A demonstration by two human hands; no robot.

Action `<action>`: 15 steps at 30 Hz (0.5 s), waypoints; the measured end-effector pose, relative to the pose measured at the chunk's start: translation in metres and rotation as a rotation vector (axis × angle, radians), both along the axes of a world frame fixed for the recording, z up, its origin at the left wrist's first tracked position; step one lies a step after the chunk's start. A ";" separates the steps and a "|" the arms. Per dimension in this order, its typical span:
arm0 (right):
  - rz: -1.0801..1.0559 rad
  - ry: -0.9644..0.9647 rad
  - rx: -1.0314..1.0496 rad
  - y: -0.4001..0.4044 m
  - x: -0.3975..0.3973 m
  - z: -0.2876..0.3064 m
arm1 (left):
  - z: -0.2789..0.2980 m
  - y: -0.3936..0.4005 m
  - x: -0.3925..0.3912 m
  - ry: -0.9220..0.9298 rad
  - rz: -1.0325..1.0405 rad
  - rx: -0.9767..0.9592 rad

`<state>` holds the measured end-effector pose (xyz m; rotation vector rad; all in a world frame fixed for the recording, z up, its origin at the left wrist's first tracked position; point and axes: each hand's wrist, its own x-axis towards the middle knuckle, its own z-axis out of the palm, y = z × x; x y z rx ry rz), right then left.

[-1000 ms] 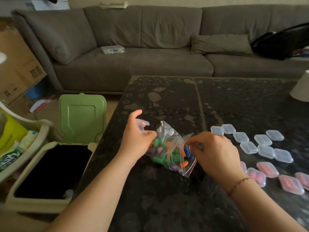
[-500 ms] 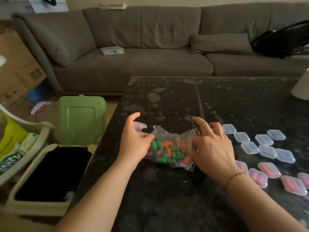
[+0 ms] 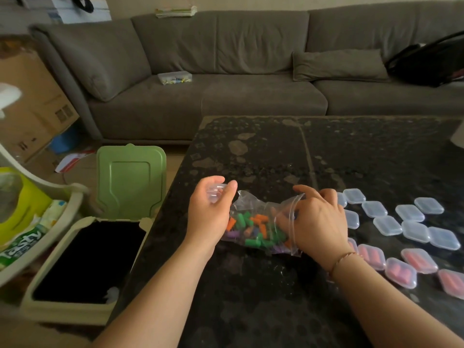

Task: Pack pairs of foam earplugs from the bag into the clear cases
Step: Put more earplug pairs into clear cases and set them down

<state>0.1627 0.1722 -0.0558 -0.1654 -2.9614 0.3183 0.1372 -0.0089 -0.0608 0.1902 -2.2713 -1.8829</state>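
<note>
The left hand (image 3: 209,209) curls round one clear case (image 3: 216,193), held above the dark bench (image 3: 263,151). At its three o'clock the bag (image 3: 261,226) of coloured earplugs (image 3: 253,226) lies on the bench, touching that hand. The right hand (image 3: 317,219) has its fingers pushed into the bag's mouth; what they hold is hidden. At its three o'clock lie more cases (image 3: 411,222).

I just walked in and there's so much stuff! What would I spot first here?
Probably the clear plastic bag of bright green, orange and purple foam earplugs on the dark table, between two hands. The right hand reaches into its mouth; the left hand holds a small clear case. Rows of clear cases lie right.
</note>
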 end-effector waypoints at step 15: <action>-0.057 0.006 0.080 -0.007 -0.002 0.000 | 0.019 0.004 0.019 -0.160 -0.088 0.538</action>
